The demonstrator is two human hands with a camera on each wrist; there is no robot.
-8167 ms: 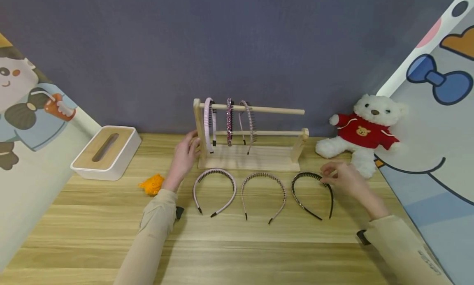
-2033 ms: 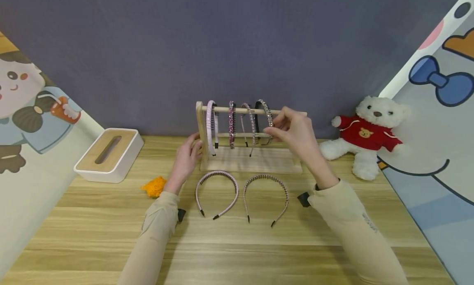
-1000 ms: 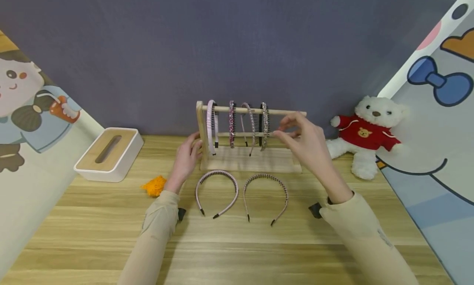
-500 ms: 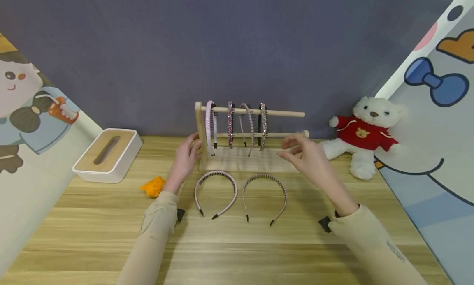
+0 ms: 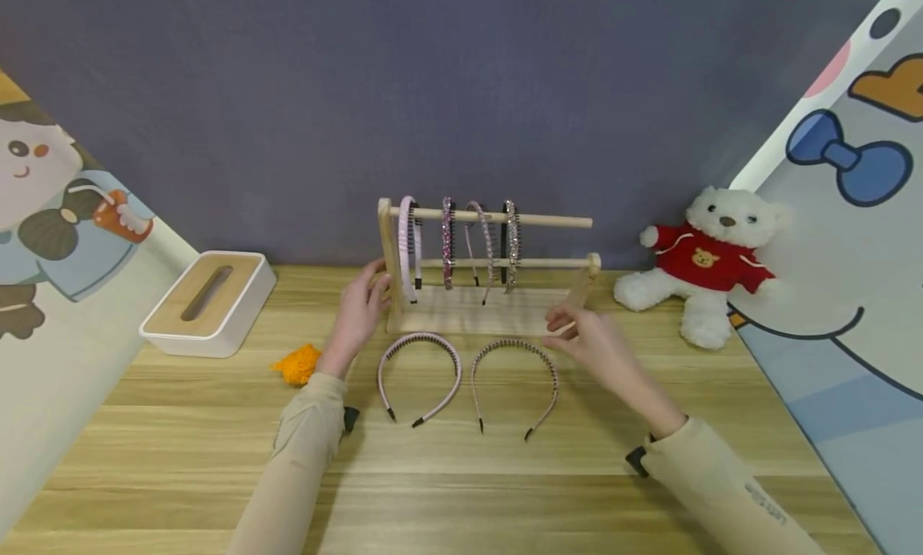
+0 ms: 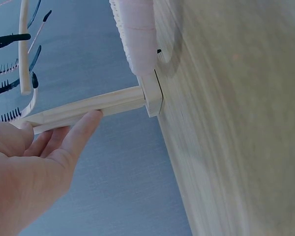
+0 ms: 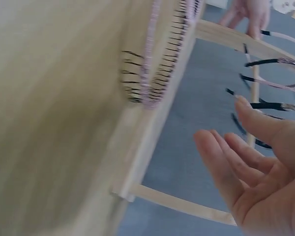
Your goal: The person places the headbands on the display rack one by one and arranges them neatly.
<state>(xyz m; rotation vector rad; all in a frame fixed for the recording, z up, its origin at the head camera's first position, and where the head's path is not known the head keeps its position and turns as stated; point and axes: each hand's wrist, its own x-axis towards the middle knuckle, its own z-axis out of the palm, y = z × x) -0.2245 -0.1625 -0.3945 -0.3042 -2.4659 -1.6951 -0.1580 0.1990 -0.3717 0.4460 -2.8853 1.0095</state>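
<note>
Headbands [image 5: 448, 243] hung four in a row over the upper bar [image 5: 555, 219] of a wooden rack [image 5: 476, 311], their tips dropping below its lower bar [image 5: 548, 263]. From left to right came a pale pink band [image 5: 405, 251], a pink glitter band [image 5: 448, 255], a thin beaded band [image 5: 486, 227] and a silver sparkling band [image 5: 513, 247]. A person's left hand [image 5: 359, 303] gripped the rack's left post [image 5: 387, 239], thumb and fingers pressed against the wood. The right hand [image 5: 587, 340] hovered at the rack's front right corner, its fingers loosely bent with a narrow gap between thumb and fingertips. Just left of it, a slim toothed band [image 5: 513, 343] lay on the wood-grain table [image 5: 461, 491], beside a padded pink band [image 5: 421, 336]; both lay in front of the rack with their tips toward the person. A tissue box [image 5: 241, 279] and an orange bundle [image 5: 297, 364] sat to the left, while a white teddy bear [image 5: 703, 255] in a red top sat at the right, below a painted blue bow [image 5: 847, 156].
</note>
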